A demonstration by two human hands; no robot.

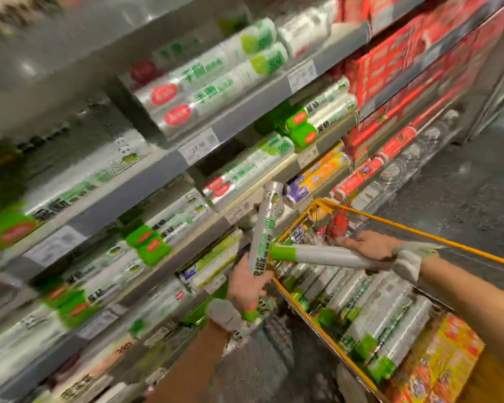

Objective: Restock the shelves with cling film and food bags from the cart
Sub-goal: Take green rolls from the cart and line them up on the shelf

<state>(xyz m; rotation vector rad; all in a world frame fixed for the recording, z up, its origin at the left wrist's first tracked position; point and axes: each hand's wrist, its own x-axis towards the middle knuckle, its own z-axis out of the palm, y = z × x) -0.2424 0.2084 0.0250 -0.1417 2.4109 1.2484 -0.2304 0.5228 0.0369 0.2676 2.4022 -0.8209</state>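
Two rolls are in hand at once: the left hand (249, 282) is curled round the lower part of an upright roll (264, 228), whose top end points toward the shelves (146, 181), while the right hand (370, 244) grips the far end of a second roll (332, 255), held roughly level above the cart (396, 223) with its green cap toward the left. That cap sits just beside the upright roll, and blur hides whether they touch. Below, the yellow-rimmed cart holds many more matching rolls (376, 315) lying side by side, with bright boxes (448, 353) at its near end. The shelves on the left already carry similar green-and-silver rolls in rows above price tags (198, 146). The step looks like carrying this pair across to a shelf. Doing it well likely means matching each roll's print to the row with the same design, laying it lengthwise with the label facing out, and setting down one roll at a time so the other is held firmly rather than slipping between cart and shelf
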